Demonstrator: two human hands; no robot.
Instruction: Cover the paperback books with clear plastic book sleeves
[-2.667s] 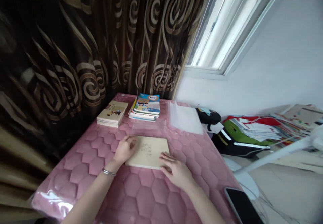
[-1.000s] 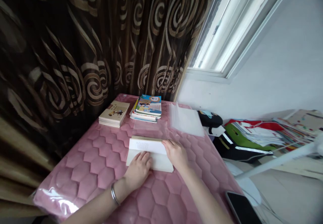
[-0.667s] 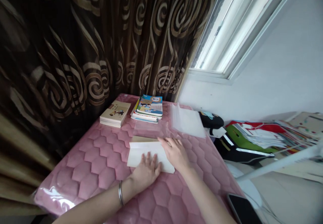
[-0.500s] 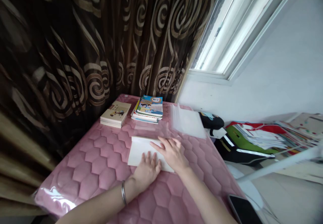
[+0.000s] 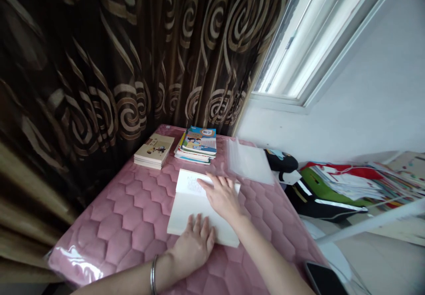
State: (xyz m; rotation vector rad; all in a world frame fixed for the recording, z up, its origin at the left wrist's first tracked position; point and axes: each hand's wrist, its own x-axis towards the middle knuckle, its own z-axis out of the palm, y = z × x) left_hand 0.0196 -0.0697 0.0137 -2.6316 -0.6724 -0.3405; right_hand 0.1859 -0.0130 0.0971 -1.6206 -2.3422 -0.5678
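An opened book (image 5: pixel 191 208) lies on the pink quilted table cover, with a mostly blank page nearer me and a page bearing a small block of print at the far side. My left hand (image 5: pixel 195 244) rests on the near edge of the blank page, its fingers stretched out. Across the right part of the book lies my right hand (image 5: pixel 221 193), fingers spread over the far page. A silver bangle (image 5: pixel 153 275) circles my left wrist.
Behind the book stand a stack of beige booklets (image 5: pixel 154 151) and a stack of colourful textbooks (image 5: pixel 197 144). Clear plastic sleeves (image 5: pixel 250 161) lie at the back right. A phone (image 5: pixel 325 279) is at the front right; bags and papers (image 5: pixel 341 182) fill the space beyond the table's right edge.
The book's far page has been opened out away from me and its print now shows. My left hand has slid slightly toward me; my right hand is flatter over the book.
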